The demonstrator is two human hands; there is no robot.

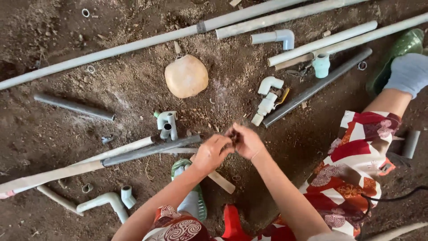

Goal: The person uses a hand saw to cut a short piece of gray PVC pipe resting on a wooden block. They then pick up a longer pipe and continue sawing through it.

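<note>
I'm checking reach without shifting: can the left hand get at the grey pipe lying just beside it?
Probably yes. The left hand is right beside the near end of the grey pipe, with nothing between them, though both hands are busy pinching a small dark piece.

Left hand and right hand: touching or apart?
Touching. The head view shows the left hand and right hand meeting at the fingertips, no gap visible, pinching a small dark object above the brown dirt ground.

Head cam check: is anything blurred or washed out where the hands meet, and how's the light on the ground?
Head view: the left hand and right hand are slightly motion-blurred, so the small dark piece pinched between them is unreadable; light is soft and even, shadows faint; no glare, though the round tan stone looks bright; pipes stay sharp.
</note>
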